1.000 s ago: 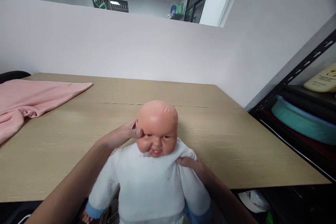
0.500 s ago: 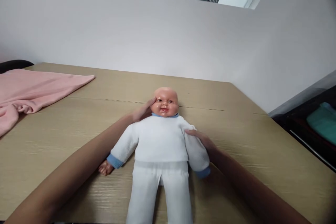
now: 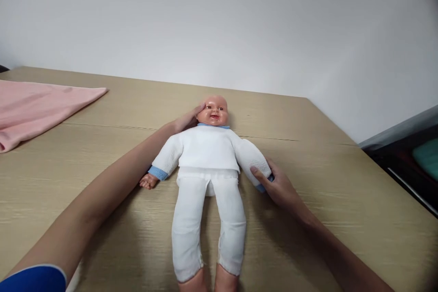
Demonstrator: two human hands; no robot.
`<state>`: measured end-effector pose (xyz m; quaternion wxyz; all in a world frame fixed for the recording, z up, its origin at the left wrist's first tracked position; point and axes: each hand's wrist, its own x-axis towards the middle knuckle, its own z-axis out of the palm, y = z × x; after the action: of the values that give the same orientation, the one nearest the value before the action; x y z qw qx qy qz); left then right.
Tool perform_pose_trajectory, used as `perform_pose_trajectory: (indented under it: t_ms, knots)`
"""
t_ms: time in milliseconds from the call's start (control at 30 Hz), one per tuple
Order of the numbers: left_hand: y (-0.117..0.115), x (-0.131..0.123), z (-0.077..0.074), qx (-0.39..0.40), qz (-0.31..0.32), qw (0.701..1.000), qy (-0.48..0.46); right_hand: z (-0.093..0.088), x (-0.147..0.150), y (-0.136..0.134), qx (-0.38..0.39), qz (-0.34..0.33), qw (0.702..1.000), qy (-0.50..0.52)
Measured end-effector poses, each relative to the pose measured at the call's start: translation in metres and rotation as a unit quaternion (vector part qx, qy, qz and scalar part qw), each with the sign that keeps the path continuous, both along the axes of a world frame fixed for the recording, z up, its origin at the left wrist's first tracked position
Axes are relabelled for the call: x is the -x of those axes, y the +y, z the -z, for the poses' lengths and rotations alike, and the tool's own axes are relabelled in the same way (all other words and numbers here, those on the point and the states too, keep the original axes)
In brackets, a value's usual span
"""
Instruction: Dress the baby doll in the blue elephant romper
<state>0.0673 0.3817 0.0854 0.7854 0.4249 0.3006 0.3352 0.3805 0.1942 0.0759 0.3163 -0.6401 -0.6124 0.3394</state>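
A baby doll (image 3: 207, 155) in a white suit with blue cuffs lies on its back on the wooden table (image 3: 308, 219), head away from me. My left hand (image 3: 186, 121) cups the side of the doll's head, fingers curved against it. My right hand (image 3: 277, 185) is wrapped round the doll's arm at the blue cuff, on the right side of its body. The doll's other arm lies bare-handed on the table beside my left forearm.
A pink cloth (image 3: 37, 105) lies spread at the table's far left. A white wall runs behind the table. At the right edge stands a dark shelf (image 3: 407, 159) with a teal item (image 3: 427, 157) on it.
The doll went from upright in front of me to lying flat on the table. My right hand slid from its shoulder down to the cuff. The view tilted down.
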Motion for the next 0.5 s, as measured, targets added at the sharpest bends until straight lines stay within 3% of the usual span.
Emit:
perform_pose_trajectory:
  t_ms: [100,200,500]
  knots:
    - [0.010,-0.002,-0.001,0.022,0.037,0.999,0.024,0.001,0.000,-0.003,-0.017,0.016,0.997,-0.073]
    - [0.014,-0.002,0.000,0.050,-0.017,0.994,0.092,0.004,-0.001,-0.006,-0.040,0.029,0.995,-0.090]
    - [0.023,0.002,0.003,-0.039,-0.101,0.994,0.036,0.026,-0.004,-0.011,-0.050,0.027,0.997,0.048]
